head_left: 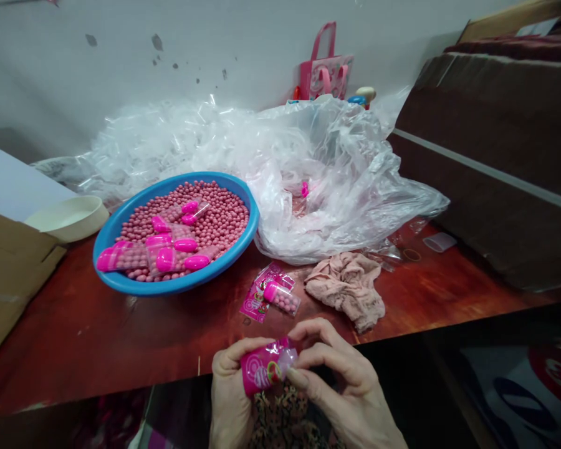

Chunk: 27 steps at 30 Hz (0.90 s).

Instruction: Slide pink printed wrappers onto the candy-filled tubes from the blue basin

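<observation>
A small container wrapped in a pink printed label [262, 369] is held between both hands at the table's front edge. My left hand [232, 390] grips its left side, thumb along the top. At the right end, the fingers of my right hand [339, 374] pinch at the label's edge near a clear shiny patch. Just beyond, a clear tube of pink beads with a bright pink cap [282, 298] lies on pink printed labels [257, 304]. To its right is a crumpled beige cloth [348, 288]. Several capped tubes [168, 259] rest on pink beads inside a blue basin [255, 218].
Clear plastic bags [336, 181] cover the back of the red table [98, 337]. A white bowl [70, 218] and cardboard [14, 274] stand left, a large dark box [490, 162] right. A pink bag [327, 75] is behind the plastic.
</observation>
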Each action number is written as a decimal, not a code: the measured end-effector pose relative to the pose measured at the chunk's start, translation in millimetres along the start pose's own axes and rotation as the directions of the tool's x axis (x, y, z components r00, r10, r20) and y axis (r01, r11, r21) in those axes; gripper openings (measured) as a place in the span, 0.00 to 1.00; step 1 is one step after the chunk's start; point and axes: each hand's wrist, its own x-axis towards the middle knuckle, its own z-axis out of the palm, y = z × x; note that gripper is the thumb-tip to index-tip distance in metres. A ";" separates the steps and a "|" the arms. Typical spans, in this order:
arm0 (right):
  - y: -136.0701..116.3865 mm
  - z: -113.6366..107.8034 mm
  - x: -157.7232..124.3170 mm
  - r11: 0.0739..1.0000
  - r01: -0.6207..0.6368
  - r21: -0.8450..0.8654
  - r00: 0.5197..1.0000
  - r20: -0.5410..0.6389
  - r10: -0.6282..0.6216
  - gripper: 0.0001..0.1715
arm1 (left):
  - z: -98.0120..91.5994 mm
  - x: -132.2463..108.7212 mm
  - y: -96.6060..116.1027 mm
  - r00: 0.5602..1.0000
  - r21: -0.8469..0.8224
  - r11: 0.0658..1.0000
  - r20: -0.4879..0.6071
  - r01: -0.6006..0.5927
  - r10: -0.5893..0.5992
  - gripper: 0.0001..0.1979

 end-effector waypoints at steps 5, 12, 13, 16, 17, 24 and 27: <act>-2.0 -1.3 1.2 0.997 -0.080 -0.006 0.997 0.005 0.080 0.16 | -0.8 -0.2 -4.1 0.998 0.048 0.999 0.057 -0.009 0.006 0.07; 6.9 -4.5 9.4 0.992 -0.090 0.092 0.994 -0.055 0.096 0.09 | -1.1 -3.2 -5.4 0.998 -0.019 0.998 0.034 0.055 -0.054 0.07; 7.4 -5.1 10.4 0.995 -0.068 0.079 0.997 -0.034 0.070 0.09 | -1.3 -4.0 -5.4 0.995 0.010 0.997 0.061 0.073 -0.073 0.06; 8.1 -5.7 12.2 0.997 0.080 -0.021 0.996 0.042 -0.079 0.06 | -2.3 -4.8 -7.2 0.986 0.111 0.989 0.128 0.095 -0.109 0.05; 8.6 -5.6 12.4 0.986 0.146 -0.076 0.987 0.073 -0.140 0.07 | -2.9 -4.3 -8.1 0.983 0.128 0.987 0.140 0.098 -0.116 0.05; 16.5 -12.9 9.5 0.837 0.423 -0.348 0.906 0.126 -0.405 0.15 | -14.1 5.3 -5.0 0.986 0.115 0.991 0.141 0.070 -0.086 0.05; 23.7 -18.4 17.2 0.825 0.264 -0.500 0.938 -0.065 -0.340 0.16 | -18.9 10.2 1.5 1.000 0.075 0.997 0.018 0.019 -0.020 0.06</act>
